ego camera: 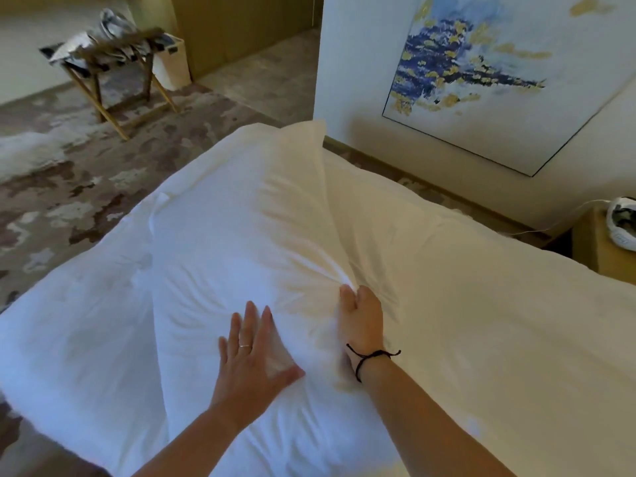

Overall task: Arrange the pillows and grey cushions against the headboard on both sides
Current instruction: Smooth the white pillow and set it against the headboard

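A large white pillow (247, 228) lies lengthwise on the white bed (481, 304), its far corner pointing up. My left hand (253, 352) rests flat on the pillow's near part with the fingers spread. My right hand (361, 318) pinches a bunch of the pillow's fabric along its right edge, and creases fan out from that grip. A ring is on the left hand and a dark cord is around the right wrist. No grey cushion is in view. The headboard is out of sight.
A wooden luggage rack (117, 67) with clothes on it stands on the patterned carpet at the far left, beside a white bin (173, 63). A framed blue and gold painting (481, 74) hangs on the wall. A bedside table (605, 242) carries a white device at the right edge.
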### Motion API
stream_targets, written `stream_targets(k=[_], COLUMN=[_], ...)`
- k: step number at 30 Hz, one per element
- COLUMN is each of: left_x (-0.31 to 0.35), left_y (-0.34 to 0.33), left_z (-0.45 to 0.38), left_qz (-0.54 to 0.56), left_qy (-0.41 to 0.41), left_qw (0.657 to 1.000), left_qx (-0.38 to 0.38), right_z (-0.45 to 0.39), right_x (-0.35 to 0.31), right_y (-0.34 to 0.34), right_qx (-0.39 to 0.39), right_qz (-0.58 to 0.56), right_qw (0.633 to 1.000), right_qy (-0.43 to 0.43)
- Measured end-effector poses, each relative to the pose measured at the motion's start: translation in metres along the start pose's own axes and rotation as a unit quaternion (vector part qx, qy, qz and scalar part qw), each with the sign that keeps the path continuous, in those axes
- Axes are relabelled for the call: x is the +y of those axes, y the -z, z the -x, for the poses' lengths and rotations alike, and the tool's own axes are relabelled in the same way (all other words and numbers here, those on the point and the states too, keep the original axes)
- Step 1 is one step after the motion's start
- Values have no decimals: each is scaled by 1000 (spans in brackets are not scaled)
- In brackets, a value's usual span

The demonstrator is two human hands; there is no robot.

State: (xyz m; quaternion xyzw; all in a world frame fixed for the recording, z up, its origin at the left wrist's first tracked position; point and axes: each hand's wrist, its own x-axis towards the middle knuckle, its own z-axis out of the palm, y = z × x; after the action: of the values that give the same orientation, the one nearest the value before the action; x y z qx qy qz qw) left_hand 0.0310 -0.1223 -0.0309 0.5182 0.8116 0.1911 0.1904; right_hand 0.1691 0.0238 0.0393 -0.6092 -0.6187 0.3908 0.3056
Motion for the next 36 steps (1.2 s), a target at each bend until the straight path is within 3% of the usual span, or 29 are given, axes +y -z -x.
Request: stream_targets(k=[8,12,14,18,21,24,29,36], left_x=[137,226,263,300,320,341,366,352], left_y=[0,-7,-5,-8,-15,-35,-80,-74], left_z=[82,116,130,152,157,155,141,121], left_qz=[81,16,-15,-37,-108,-254,-360,-390], left_qy=[-11,-55,-120,-295,-357,-415,-427,-395], left_qw=[994,994,986,946,928,870,815,805], left_qx=[75,92,111,127,24,-79,-152,-208], right_z=[57,87,110,163,202,233,266,262], right_x=[-32,-29,-12,55,122,193,277,308], right_y=[135,236,285,377,428,460,461,439], right_qx=[-42,-88,-106,-101,-78,-76,-61,28], right_qz=[-17,102,160,232,242,271,270,274], right_qw=[974,936,919,906,915,926,946,949], right_qy=[222,325,345,340,313,253,168,151])
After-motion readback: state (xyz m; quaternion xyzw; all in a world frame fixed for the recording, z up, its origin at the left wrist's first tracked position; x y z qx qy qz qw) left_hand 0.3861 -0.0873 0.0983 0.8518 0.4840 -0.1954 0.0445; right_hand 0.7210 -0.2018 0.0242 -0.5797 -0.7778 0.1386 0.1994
